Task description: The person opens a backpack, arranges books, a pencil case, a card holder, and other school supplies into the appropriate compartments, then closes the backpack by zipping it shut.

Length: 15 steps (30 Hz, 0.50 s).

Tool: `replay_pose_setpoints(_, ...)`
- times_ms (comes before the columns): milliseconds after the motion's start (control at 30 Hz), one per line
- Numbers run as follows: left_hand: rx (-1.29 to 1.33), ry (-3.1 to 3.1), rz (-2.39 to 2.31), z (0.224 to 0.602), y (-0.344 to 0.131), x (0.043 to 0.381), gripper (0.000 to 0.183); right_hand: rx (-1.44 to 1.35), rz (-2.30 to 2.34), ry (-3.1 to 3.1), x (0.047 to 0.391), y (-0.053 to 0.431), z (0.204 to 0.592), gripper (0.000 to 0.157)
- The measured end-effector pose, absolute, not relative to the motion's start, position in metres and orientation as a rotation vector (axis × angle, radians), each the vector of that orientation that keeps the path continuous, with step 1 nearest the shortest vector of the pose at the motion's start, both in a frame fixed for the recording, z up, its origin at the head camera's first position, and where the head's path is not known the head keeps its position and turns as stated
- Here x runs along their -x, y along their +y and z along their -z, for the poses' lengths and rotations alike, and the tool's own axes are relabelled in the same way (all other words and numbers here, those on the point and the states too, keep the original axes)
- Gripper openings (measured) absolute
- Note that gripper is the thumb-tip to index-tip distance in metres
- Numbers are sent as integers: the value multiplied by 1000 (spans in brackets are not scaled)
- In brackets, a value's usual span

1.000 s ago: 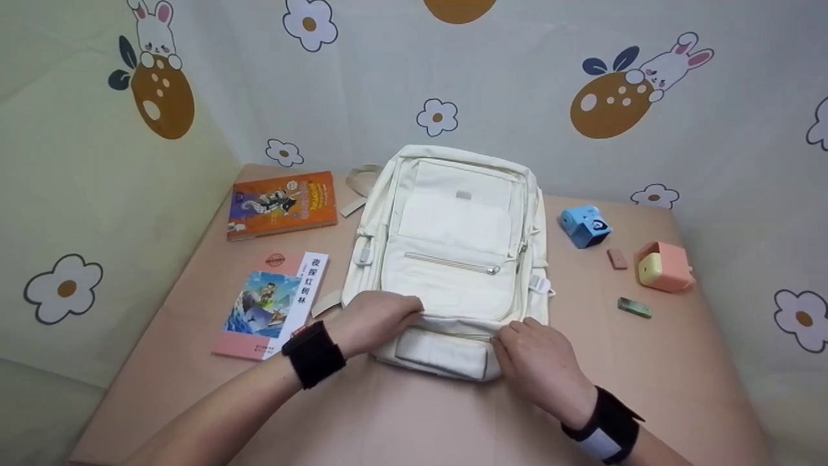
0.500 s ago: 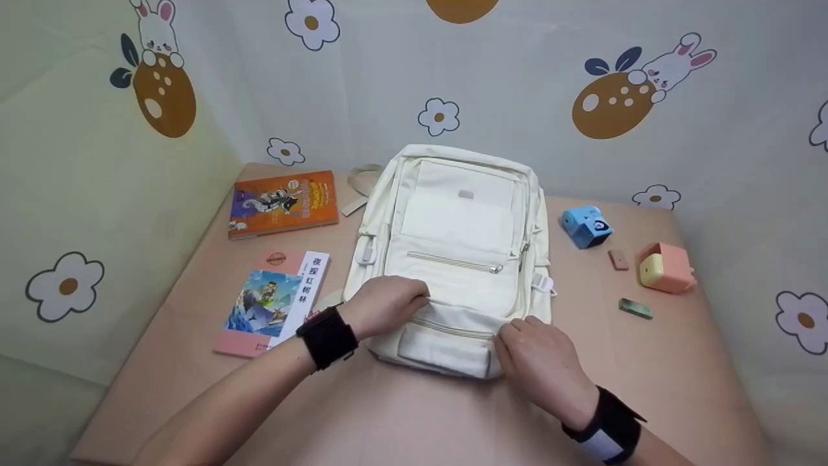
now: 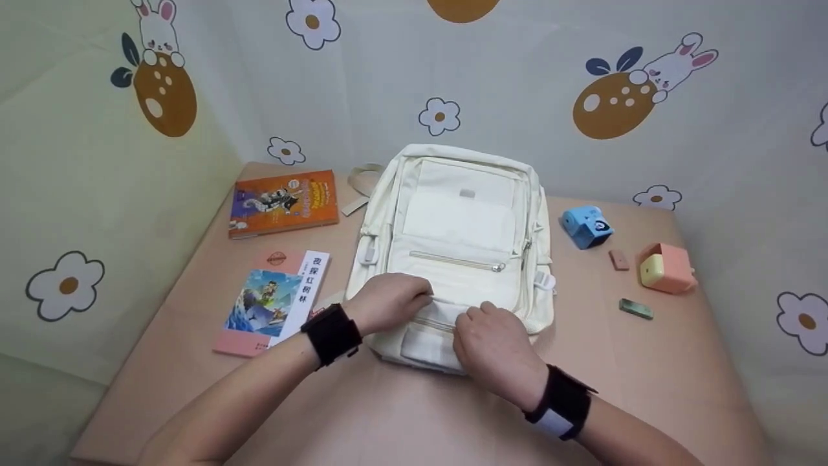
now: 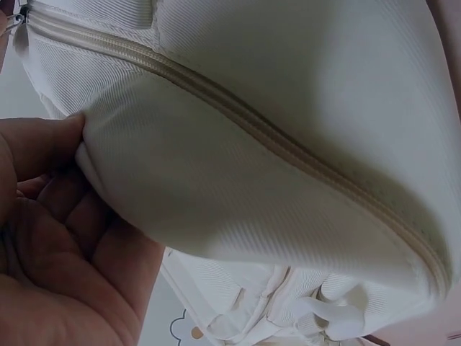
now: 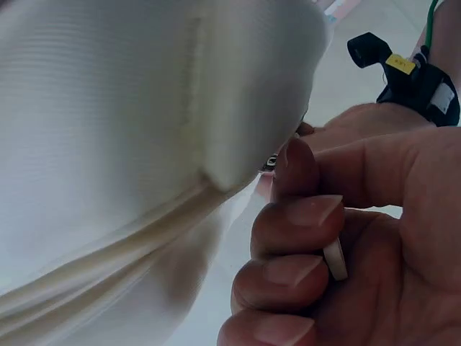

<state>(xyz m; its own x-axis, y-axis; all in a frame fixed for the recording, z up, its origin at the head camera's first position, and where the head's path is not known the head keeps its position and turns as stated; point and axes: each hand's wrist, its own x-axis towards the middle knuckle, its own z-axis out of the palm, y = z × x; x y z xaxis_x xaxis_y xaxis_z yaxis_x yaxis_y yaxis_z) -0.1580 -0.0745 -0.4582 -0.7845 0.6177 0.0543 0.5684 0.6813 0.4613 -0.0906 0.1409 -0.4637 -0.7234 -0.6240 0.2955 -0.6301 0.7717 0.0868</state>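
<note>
A cream backpack lies front side up on the table. At its lower front pocket my left hand pinches a fold of the fabric between thumb and fingers, just beside the zipper in the left wrist view. My right hand is close to the left one, over that same pocket. In the right wrist view its curled fingers grip a zipper pull, whose pale end sticks out below them. The metal slider shows at the fingertips. Part of the pocket's zipper is hidden behind this hand in the head view.
To the left lie an orange book and a pink-and-white book. On the right are a blue sharpener-like box, a pink box, a small pink block and a green block. Patterned curtains enclose the table.
My right hand has moved left along the pocket's zipper, from the bag's right side toward the left hand. The left hand has shifted slightly up and right, still pinching the fabric.
</note>
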Motion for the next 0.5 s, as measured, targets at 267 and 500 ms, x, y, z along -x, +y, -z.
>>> replay_pose_setpoints(267, -968, 2773, -701, 461, -75, 158, 14, -1019, 5, -2614, 97, 124, 471, 25)
replay_pose_setpoints(500, -1005, 2774, -722, 464, -77, 158, 13, -1000, -178, -2558, 101, 146, 467, 28)
